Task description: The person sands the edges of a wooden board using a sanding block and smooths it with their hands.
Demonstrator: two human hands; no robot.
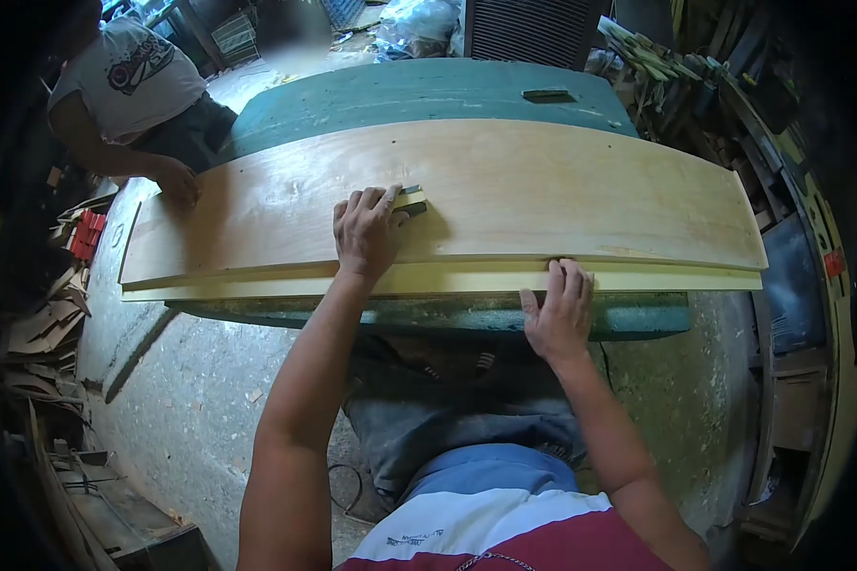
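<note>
A long, pale wooden panel (524,190) lies flat across a green table. My left hand (367,228) is closed on a small yellowish block with dark faces (410,200), which rests on the panel's top left of its middle. Along the near side runs a light wooden edge strip (448,277). My right hand (560,309) is at this near edge, its fingertips over the strip and its thumb apart from the fingers; it holds no loose object that I can see.
Green table (352,92) shows behind the panel, with a small dark block (548,96) on it. At the left a co-worker (138,86) rests a hand on the panel's end. Wood scraps (52,328) lie left; a cluttered shelf (800,400) stands right.
</note>
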